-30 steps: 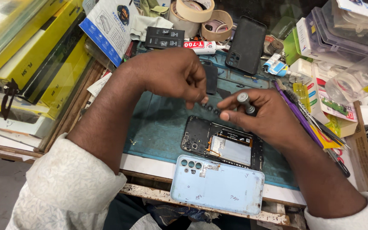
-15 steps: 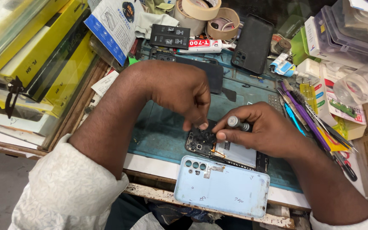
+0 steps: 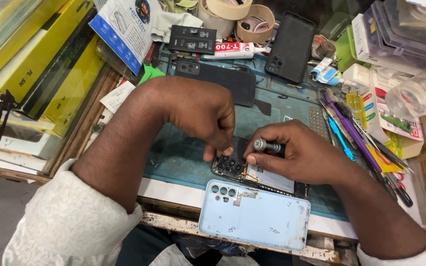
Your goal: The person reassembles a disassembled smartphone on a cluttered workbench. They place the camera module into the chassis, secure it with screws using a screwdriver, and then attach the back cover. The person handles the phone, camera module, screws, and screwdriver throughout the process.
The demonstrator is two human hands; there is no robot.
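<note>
Pinching down with closed fingers, the left hand (image 3: 200, 111) touches the camera corner of the opened phone (image 3: 252, 170), which lies near the middle of the teal mat (image 3: 183, 152) on the surface. At the phone's 3 o'clock the right hand (image 3: 299, 152) has its fingers wrapped around a small screwdriver (image 3: 267, 146), thumb pressed on the phone's upper edge. A pale blue back cover (image 3: 255, 214) rests at the phone's 6 o'clock, just beside it. At 12 o'clock lie a black panel (image 3: 223, 79) and a glue tube (image 3: 235, 49); tape rolls (image 3: 237, 15) sit beyond. Coloured tools (image 3: 351, 128) lie at 3 o'clock.
</note>
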